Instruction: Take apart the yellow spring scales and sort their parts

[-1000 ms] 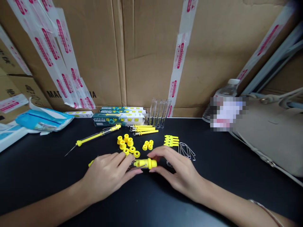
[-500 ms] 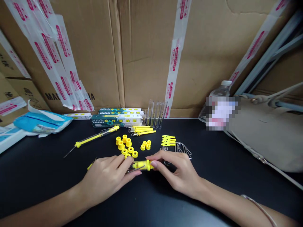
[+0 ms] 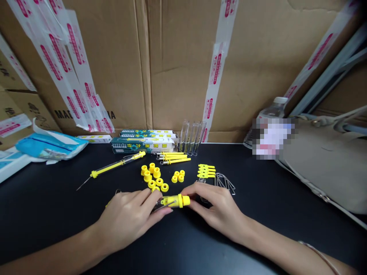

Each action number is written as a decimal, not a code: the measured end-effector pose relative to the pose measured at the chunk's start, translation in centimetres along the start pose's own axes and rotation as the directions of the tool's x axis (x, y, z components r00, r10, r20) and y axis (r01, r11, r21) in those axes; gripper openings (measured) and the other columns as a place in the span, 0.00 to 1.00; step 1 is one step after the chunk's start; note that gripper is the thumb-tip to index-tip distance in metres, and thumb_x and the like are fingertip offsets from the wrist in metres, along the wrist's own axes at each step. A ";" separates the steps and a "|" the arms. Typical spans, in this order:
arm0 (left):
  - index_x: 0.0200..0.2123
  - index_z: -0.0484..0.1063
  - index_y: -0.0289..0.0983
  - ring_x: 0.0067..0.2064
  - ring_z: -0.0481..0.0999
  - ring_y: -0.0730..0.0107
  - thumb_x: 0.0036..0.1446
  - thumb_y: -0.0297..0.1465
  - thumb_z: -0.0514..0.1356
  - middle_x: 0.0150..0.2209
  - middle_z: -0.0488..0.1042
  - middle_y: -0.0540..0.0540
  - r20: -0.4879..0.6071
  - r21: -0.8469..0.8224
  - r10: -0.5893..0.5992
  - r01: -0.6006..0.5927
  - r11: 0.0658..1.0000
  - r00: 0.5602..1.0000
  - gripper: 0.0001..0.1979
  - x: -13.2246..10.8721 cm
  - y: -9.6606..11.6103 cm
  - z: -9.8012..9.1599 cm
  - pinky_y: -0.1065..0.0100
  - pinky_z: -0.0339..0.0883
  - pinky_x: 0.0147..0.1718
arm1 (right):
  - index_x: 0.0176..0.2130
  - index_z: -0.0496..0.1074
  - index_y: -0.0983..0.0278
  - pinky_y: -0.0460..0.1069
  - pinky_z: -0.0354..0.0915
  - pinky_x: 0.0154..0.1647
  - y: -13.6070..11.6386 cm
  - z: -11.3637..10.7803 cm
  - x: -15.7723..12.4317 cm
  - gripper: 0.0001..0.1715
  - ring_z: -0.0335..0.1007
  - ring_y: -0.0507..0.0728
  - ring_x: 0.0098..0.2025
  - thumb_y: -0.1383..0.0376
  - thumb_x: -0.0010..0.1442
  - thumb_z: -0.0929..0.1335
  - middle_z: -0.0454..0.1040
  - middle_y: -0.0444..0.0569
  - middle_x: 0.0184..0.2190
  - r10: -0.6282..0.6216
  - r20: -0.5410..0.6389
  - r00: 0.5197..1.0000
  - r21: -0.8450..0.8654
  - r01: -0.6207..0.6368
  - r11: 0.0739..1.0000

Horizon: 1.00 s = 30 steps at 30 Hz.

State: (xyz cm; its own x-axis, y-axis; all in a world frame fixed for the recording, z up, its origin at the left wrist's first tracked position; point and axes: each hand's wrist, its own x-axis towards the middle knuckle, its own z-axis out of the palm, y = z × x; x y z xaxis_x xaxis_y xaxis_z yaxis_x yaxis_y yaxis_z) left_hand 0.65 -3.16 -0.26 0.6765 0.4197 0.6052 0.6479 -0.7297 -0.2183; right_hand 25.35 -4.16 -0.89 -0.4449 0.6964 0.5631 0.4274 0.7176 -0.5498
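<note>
My left hand [image 3: 130, 214] is closed around a clear tube with yellow parts inside [image 3: 170, 201], held level above the black table. A thin metal rod lies along the tube by my left thumb. At the tube's right end is a yellow cap [image 3: 185, 200], and the fingertips of my right hand [image 3: 216, 204] are curled against it. Just behind my left hand stand several yellow collars [image 3: 147, 176], with several smaller yellow plugs [image 3: 178, 176] to their right. Behind my right hand lie flat yellow pieces [image 3: 206, 171] and bent metal hooks [image 3: 224, 182].
A finished-looking spring scale [image 3: 117, 165] lies at the left. Farther back are yellow rods [image 3: 174, 157], green-and-white boxes [image 3: 143, 145], upright clear tubes [image 3: 192, 138] and a blue packet [image 3: 51, 146]. On the right stand a bottle [image 3: 276, 109] and a beige bag [image 3: 323, 164].
My right fingertips have slid slightly right along the cap, so more of it shows. The whole view has shifted a little.
</note>
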 end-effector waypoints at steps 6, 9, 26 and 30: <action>0.33 0.70 0.38 0.20 0.76 0.68 0.72 0.41 0.49 0.22 0.72 0.53 0.023 0.009 -0.015 0.015 1.000 1.000 0.19 0.0 0.1 -0.1 0.66 0.58 0.17 | 0.41 0.75 0.65 0.45 0.71 0.33 -0.7 -0.1 0.2 0.16 0.75 0.52 0.29 0.55 0.62 0.72 0.79 0.46 0.31 0.068 0.008 0.998 0.071 -0.068 0.995; 0.33 0.70 0.38 0.19 0.75 0.67 0.71 0.41 0.49 0.22 0.72 0.53 0.022 0.009 -0.009 0.009 1.000 1.000 0.19 0.0 0.1 0.0 0.65 0.59 0.17 | 0.40 0.75 0.63 0.45 0.71 0.34 -0.9 -0.1 0.2 0.11 0.77 0.52 0.31 0.59 0.68 0.67 0.80 0.46 0.32 0.078 0.007 0.997 0.061 -0.078 0.995; 0.32 0.69 0.39 0.19 0.77 0.67 0.72 0.41 0.48 0.22 0.73 0.53 0.072 0.005 -0.041 0.041 0.999 0.997 0.19 -0.2 0.1 0.1 0.65 0.57 0.16 | 0.47 0.71 0.61 0.49 0.69 0.41 0.0 -0.2 0.0 0.14 0.72 0.55 0.38 0.57 0.64 0.71 0.75 0.45 0.37 0.128 0.037 0.991 -0.002 -0.128 0.992; 0.32 0.70 0.39 0.20 0.77 0.67 0.72 0.42 0.48 0.21 0.73 0.53 0.079 0.010 -0.043 0.043 0.999 0.996 0.20 -0.2 0.0 0.1 0.66 0.57 0.17 | 0.38 0.71 0.62 0.47 0.67 0.37 -0.2 -0.2 0.0 0.10 0.70 0.53 0.35 0.63 0.71 0.64 0.73 0.44 0.32 0.130 0.048 0.990 -0.037 -0.128 0.991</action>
State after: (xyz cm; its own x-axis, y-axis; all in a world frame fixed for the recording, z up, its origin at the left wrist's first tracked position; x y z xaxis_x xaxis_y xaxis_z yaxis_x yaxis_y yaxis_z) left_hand 0.60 -3.20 -0.49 0.6733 0.4920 0.5519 0.6797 -0.7057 -0.2000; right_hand 25.39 -4.27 -0.64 -0.4224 0.7829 0.4568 0.5102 0.6219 -0.5941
